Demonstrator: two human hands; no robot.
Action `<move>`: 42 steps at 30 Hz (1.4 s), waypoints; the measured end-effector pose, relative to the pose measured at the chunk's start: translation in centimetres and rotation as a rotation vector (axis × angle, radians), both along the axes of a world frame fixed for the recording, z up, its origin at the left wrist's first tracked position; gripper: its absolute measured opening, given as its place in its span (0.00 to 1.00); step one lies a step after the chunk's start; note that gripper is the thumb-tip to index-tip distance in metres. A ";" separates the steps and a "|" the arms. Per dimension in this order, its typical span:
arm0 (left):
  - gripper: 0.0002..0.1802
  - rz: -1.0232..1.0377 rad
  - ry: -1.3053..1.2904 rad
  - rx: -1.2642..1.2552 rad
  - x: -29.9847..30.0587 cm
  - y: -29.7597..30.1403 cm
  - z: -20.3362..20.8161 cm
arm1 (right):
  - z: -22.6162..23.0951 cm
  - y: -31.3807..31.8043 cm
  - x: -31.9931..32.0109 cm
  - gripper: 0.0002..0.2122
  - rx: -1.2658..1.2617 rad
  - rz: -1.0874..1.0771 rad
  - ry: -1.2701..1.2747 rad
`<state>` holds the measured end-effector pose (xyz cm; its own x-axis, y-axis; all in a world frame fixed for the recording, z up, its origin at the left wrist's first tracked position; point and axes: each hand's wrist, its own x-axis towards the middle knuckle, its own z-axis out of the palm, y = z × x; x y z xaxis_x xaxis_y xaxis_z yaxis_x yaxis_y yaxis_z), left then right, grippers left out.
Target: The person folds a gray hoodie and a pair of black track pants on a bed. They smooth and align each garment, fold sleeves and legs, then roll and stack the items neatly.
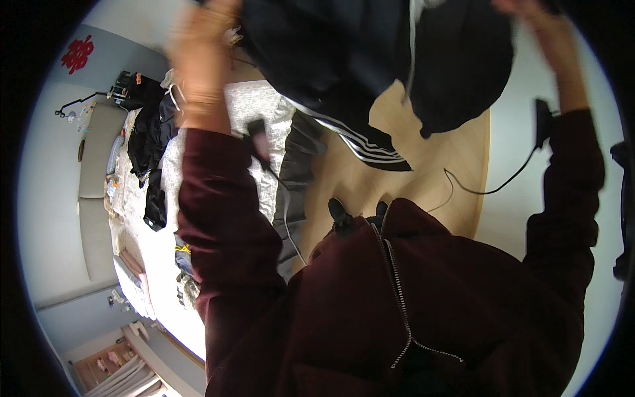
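A large black garment with white stripes hangs spread in the air in front of me, its top cut off by the upper edge of the view. A pale strip runs down its middle, and a striped, pointed end dangles over the floor. My left hand, raised and blurred, is closed at the garment's left side; its fingertips are partly out of view. At the upper right corner of the cloth, my right hand grips it, also partly cut off. Both arms are lifted in dark maroon sleeves.
On the left stands a bed with a whitish cover, a grey skirt and several dark clothes. Cables hang from a black device by my right wrist and another by my left. Wooden floor lies below.
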<state>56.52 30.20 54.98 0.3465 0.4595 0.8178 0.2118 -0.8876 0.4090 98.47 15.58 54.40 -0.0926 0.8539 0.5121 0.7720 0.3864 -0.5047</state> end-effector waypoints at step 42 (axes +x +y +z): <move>0.10 0.145 -0.080 -0.498 7.2 -5.5 -8.8 | -7.5 5.5 -19.5 0.15 -0.064 -0.067 0.607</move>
